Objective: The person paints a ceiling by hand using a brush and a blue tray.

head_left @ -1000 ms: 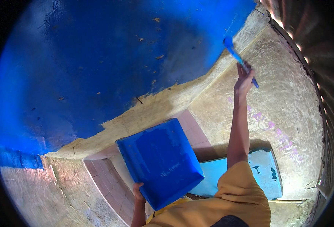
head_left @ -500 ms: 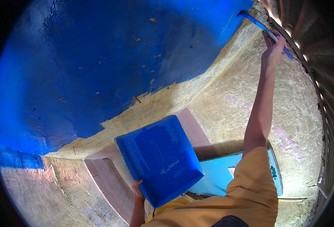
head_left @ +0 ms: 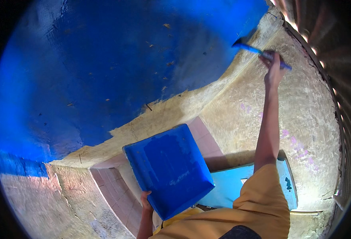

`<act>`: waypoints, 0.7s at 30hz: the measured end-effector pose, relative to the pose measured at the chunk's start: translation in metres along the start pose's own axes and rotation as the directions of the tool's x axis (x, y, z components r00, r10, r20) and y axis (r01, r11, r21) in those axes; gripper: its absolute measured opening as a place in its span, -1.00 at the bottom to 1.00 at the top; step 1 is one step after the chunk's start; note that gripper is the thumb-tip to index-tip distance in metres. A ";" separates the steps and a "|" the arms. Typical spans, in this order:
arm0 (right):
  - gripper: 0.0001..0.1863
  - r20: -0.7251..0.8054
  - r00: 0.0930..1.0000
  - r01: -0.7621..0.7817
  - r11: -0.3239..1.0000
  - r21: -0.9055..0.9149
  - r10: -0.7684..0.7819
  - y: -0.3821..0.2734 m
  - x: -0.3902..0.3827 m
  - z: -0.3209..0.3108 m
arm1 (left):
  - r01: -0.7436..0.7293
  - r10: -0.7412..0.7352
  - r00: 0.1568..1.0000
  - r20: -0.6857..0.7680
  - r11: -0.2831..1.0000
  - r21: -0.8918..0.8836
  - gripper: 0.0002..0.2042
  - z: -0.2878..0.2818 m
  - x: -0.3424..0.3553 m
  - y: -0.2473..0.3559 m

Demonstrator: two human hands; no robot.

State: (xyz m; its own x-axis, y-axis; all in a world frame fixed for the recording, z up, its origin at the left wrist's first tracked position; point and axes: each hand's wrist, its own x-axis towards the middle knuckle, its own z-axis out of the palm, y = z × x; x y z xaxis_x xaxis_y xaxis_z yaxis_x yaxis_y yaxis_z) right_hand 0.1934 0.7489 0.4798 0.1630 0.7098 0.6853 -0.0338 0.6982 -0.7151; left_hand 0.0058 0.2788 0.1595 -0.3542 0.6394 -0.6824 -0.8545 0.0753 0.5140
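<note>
My left hand (head_left: 145, 198) is closed on the near left rim of a blue paint tray (head_left: 175, 167), which is held tilted below the wall. Wet-looking blue paint coats the tray's inside. Up at the right, my right hand (head_left: 274, 68) grips the handle of a paintbrush (head_left: 252, 48). Its dark, blue-stained head is at the right edge of the blue painted area (head_left: 116, 67), near the corner. Motion blurs the brush, so I cannot tell whether its bristles touch the wall.
A bare beige strip (head_left: 171, 107) with a nail (head_left: 149, 107) borders the paint below. An unpainted wall (head_left: 299, 115) stands to the right, under corrugated roofing (head_left: 326, 44). A light blue panel (head_left: 231, 181) leans behind my arm; pinkish tiles (head_left: 117, 193) lie lower left.
My right hand has moved down and slightly left with the paintbrush, along the right edge of the blue area. My left hand still holds the tray in nearly the same place.
</note>
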 end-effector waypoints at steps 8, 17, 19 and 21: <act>-0.73 -0.103 0.963 0.269 0.931 0.248 -0.251 -0.044 0.058 0.008 | -0.057 0.060 0.993 0.100 0.998 -0.029 -0.63 0.007 -0.002 0.001; -0.71 -0.139 0.986 -0.090 0.996 0.017 0.091 0.010 -0.044 -0.010 | 0.040 -0.033 0.994 0.106 0.997 -0.070 -0.54 -0.004 0.002 -0.002; -0.72 0.002 0.998 -0.061 0.997 -0.046 0.061 0.004 -0.037 -0.013 | 0.016 -0.015 0.998 0.055 0.999 -0.030 -0.54 -0.007 0.002 -0.004; -0.72 0.030 0.999 -0.010 0.999 -0.050 0.011 -0.005 -0.016 -0.003 | 0.015 -0.015 1.000 0.025 1.000 -0.005 -0.54 -0.006 0.000 -0.003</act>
State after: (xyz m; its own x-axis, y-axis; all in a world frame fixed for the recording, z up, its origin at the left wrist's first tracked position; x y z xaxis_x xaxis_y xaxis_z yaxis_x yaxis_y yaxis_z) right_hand 0.1936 0.7340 0.4718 0.1331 0.7199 0.6811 0.0136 0.6859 -0.7276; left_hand 0.0060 0.2739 0.1550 -0.3320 0.6574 -0.6765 -0.8616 0.0805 0.5011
